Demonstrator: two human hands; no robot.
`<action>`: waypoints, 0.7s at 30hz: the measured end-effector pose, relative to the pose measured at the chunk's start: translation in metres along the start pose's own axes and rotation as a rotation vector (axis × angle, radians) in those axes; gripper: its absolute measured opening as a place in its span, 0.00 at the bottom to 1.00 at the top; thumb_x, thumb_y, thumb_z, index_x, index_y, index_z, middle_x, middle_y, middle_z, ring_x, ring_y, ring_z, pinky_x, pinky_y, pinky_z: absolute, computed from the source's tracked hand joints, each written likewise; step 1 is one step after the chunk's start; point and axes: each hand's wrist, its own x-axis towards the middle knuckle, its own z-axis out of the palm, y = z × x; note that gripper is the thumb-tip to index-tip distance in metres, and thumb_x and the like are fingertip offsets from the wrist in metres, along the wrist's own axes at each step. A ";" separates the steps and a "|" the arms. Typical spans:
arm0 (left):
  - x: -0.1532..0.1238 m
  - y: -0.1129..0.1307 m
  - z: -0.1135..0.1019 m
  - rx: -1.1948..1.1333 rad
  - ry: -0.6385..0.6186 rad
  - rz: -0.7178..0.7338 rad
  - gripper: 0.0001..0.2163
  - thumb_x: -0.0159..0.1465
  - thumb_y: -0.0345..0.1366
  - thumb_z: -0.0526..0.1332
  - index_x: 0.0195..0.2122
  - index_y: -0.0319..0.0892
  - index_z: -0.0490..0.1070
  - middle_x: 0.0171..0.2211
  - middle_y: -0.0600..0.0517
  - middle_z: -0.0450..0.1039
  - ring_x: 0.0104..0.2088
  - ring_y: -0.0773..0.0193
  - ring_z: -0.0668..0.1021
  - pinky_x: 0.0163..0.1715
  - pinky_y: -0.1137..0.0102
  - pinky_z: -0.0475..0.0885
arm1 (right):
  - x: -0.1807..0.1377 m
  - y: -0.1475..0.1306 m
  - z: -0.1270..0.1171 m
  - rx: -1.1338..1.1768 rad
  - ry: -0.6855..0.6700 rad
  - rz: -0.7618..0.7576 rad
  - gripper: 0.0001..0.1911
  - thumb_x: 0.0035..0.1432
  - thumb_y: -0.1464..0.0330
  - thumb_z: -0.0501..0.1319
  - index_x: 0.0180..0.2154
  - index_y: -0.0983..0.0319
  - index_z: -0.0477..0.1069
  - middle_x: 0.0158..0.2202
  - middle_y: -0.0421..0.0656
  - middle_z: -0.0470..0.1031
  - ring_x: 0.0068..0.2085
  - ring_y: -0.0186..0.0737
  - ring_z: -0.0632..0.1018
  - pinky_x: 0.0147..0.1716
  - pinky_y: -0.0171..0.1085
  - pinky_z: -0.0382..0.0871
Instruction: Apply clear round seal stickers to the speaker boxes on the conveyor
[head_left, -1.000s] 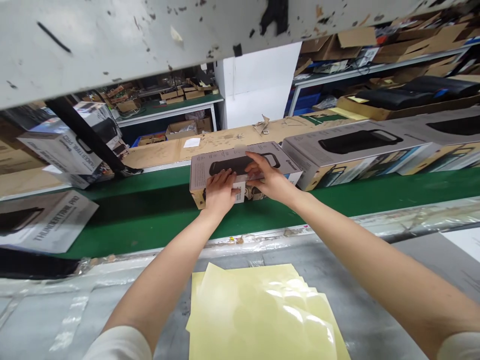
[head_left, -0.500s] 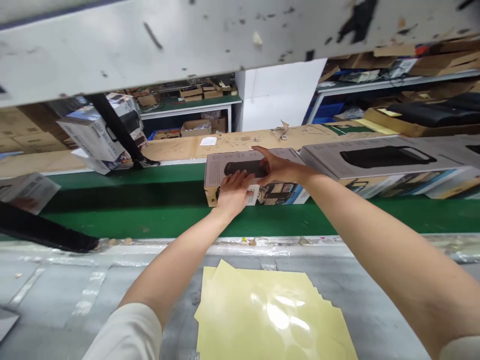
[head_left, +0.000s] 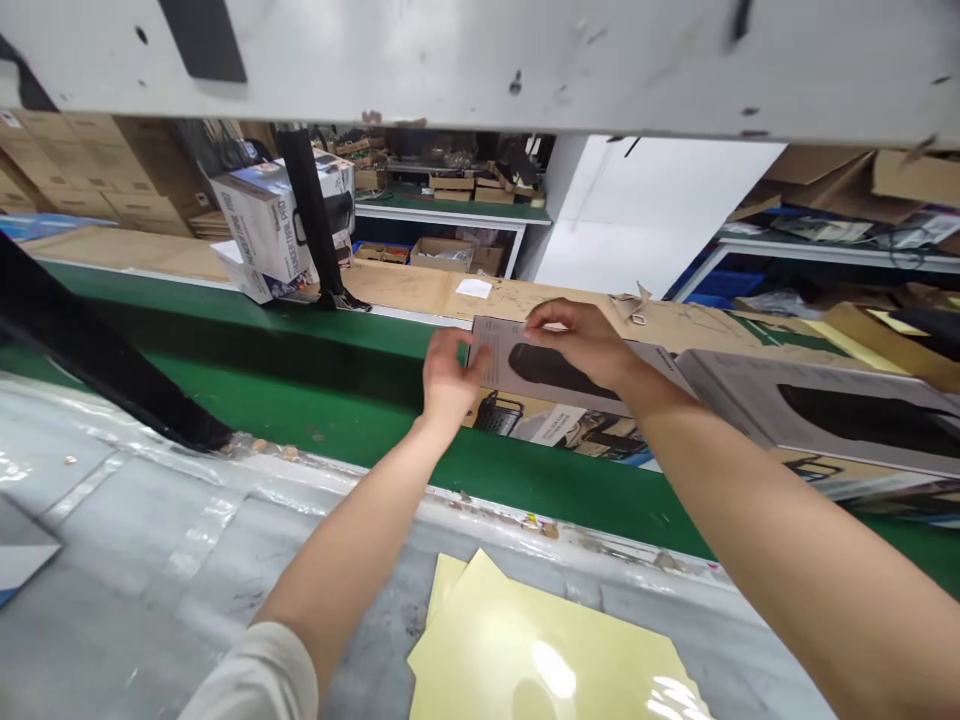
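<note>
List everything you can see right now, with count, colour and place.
belt: 1, green, across the middle
printed box: 1, grey top, centre of the belt
neighbouring box: 1, grey top, right of it
stacked boxes: at least 2, mostly white, belt's far edge, left
cardboard strip: 1, brown, beyond the belt
paper: 1, white, on the cardboard strip
posts: 2, black, left
beam: 1, white, along the top
worktable: 1, grey, foreground
sheets: several, yellow, on the worktable
pillar: 1, white, behind
back tables: at least 2, white-edged, background
cartons: many, brown, background
left hand: 1, bare, at the printed box's left end
right hand: 1, bare, at its top
</note>
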 end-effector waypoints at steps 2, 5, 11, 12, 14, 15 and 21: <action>0.009 -0.012 -0.008 -0.153 0.037 -0.259 0.19 0.52 0.36 0.76 0.44 0.43 0.75 0.47 0.43 0.79 0.54 0.48 0.79 0.54 0.59 0.73 | 0.018 -0.009 0.018 0.090 -0.109 0.105 0.19 0.42 0.57 0.79 0.29 0.60 0.75 0.29 0.42 0.77 0.33 0.40 0.77 0.36 0.41 0.75; 0.011 -0.031 -0.003 -0.494 -0.207 -0.510 0.19 0.51 0.34 0.73 0.44 0.41 0.75 0.39 0.44 0.81 0.42 0.49 0.83 0.45 0.59 0.76 | 0.039 -0.011 0.035 0.179 -0.226 0.264 0.20 0.38 0.63 0.82 0.27 0.61 0.75 0.25 0.40 0.76 0.28 0.36 0.76 0.29 0.36 0.73; 0.003 -0.040 0.008 -0.775 -0.188 -0.563 0.15 0.50 0.29 0.68 0.41 0.41 0.77 0.33 0.50 0.81 0.34 0.58 0.81 0.41 0.66 0.74 | 0.064 0.003 0.047 0.174 -0.340 0.297 0.16 0.41 0.71 0.81 0.27 0.62 0.76 0.25 0.41 0.78 0.27 0.35 0.76 0.25 0.32 0.71; 0.003 -0.038 0.007 -0.789 -0.186 -0.569 0.16 0.50 0.29 0.67 0.42 0.41 0.78 0.33 0.51 0.81 0.34 0.59 0.81 0.40 0.66 0.74 | 0.067 0.005 0.049 0.143 -0.347 0.278 0.15 0.42 0.72 0.80 0.27 0.62 0.76 0.25 0.41 0.77 0.27 0.35 0.76 0.24 0.32 0.70; 0.003 -0.035 0.003 -0.814 -0.181 -0.596 0.19 0.50 0.29 0.67 0.45 0.41 0.78 0.33 0.51 0.81 0.32 0.60 0.81 0.40 0.66 0.74 | 0.073 0.008 0.055 0.085 -0.355 0.227 0.14 0.43 0.73 0.79 0.28 0.62 0.75 0.25 0.40 0.77 0.27 0.35 0.76 0.23 0.31 0.68; 0.004 -0.034 0.002 -0.824 -0.180 -0.612 0.19 0.51 0.29 0.67 0.46 0.41 0.78 0.33 0.52 0.81 0.32 0.61 0.80 0.39 0.67 0.74 | 0.075 0.009 0.059 0.065 -0.356 0.202 0.14 0.43 0.74 0.78 0.28 0.62 0.75 0.25 0.39 0.77 0.27 0.35 0.75 0.24 0.31 0.67; 0.006 -0.037 -0.003 -0.808 -0.208 -0.629 0.19 0.53 0.29 0.65 0.47 0.41 0.78 0.30 0.53 0.80 0.31 0.61 0.80 0.37 0.68 0.73 | 0.084 0.016 0.075 -0.001 -0.407 0.117 0.22 0.44 0.74 0.76 0.37 0.57 0.68 0.27 0.35 0.77 0.29 0.36 0.77 0.32 0.34 0.70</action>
